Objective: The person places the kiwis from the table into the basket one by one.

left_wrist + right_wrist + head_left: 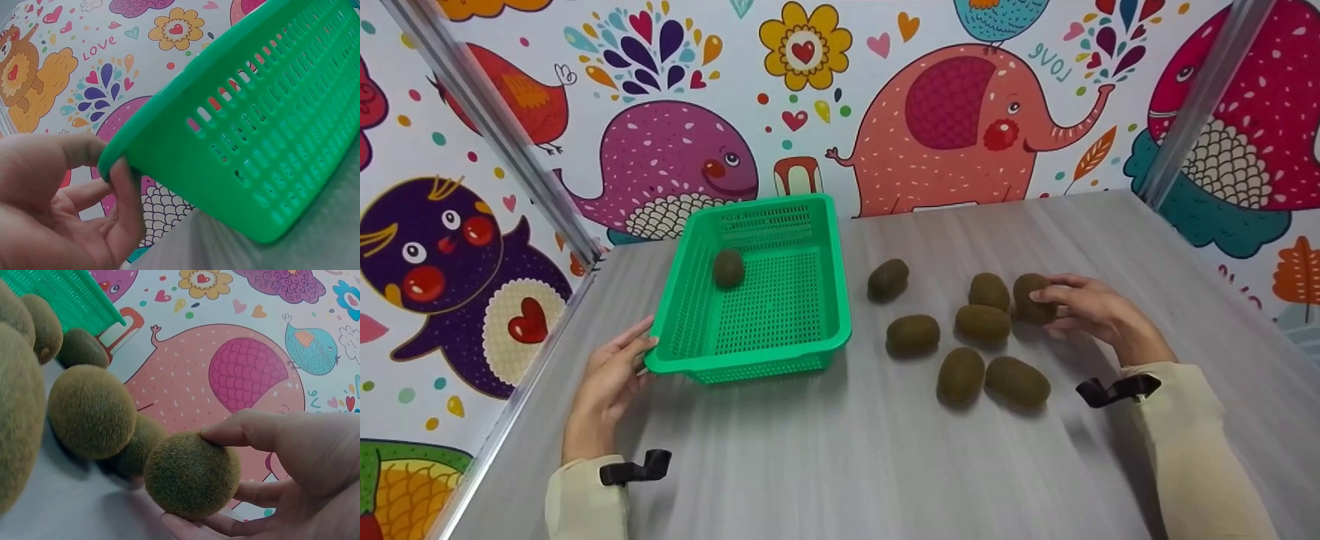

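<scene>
A green plastic basket (769, 358) stands on the left half of the table, with one brown kiwi (728, 269) inside near its left wall. My left hand (611, 375) pinches the basket's near left corner; in the left wrist view the thumb and fingers hold the rim (115, 152). On the right, my right hand (1084, 306) grips a kiwi (192, 475) between thumb and fingers, at the right end of a loose group. Beside it lie two kiwis that touch, an upper one (989, 291) and a lower one (982, 322).
More kiwis lie around: one by the basket's right side (889, 280), another below it (913, 335), and a near pair, left (961, 377) and right (1018, 383). A printed wall (810, 112) closes off the back, with metal posts at both sides.
</scene>
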{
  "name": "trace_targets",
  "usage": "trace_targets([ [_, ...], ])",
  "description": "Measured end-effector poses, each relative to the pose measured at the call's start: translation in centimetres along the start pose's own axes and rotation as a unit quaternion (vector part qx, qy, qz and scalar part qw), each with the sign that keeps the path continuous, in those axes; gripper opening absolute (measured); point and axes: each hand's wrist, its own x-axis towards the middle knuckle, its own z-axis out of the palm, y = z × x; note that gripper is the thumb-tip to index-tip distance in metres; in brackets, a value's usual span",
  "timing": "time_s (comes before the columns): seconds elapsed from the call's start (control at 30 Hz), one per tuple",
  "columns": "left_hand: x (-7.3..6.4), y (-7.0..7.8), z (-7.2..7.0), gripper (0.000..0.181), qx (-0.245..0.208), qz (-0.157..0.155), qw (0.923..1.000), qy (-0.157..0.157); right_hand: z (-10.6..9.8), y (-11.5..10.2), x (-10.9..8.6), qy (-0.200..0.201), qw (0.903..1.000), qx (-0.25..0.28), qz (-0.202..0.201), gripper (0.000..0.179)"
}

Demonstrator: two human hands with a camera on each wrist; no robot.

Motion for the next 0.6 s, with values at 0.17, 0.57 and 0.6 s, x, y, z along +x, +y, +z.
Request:
trace_targets([
  [0.17, 0.0, 0.0, 0.1, 0.057, -0.003, -0.001, 1.0, 0.001, 0.4, -0.9, -0.4, -0.003, 0.9998, 0.014, -0.011, 0.096],
  [0.57, 0.1, -0.1, 0.2, 0.059, 0.0, -0.002, 0.9999, 0.011, 1.5, -2.5, -1.5, 0.005, 0.997, 0.038, -0.067, 0.088],
  [0.6, 0.1, -0.1, 0.3, 0.061, 0.001, -0.001, 0.9999, 0.011, 1.6, -2.6, -1.7, 0.005, 0.9966, 0.04, -0.072, 0.088],
])
